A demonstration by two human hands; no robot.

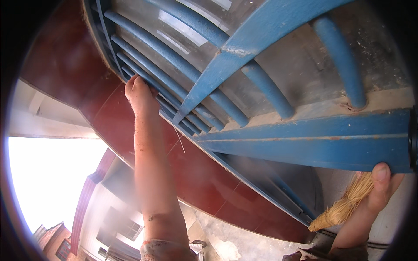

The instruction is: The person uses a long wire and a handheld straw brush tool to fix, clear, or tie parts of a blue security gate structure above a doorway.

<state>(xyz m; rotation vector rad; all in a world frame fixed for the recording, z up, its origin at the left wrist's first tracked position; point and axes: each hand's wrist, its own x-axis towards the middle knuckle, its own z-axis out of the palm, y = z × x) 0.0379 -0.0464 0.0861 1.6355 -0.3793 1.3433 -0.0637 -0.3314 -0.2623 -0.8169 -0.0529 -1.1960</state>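
Note:
A blue-painted barred window frame (305, 139) with glass panes fills the upper right, its rods (152, 43) running behind a wide diagonal crosspiece (235, 56). My left hand (141, 93) reaches up from below, closed on the slim blue bars at the frame's left side; its fingertips are partly hidden. At the right, my right hand (383, 189) grips the lower blue rail, thumb on its front face and the other fingers out of sight. Beside my right wrist shows a straw broom head (342, 206), tapering toward the lower left; I cannot see its handle.
Dark red tiles (213, 187) form a curved band along the frame's left and lower edge. Past it lie a pale ground (222, 241), a white building (109, 217) and a brick building (56, 241). Bright sky is at far left. A thin strand (180, 139) hangs by the bars.

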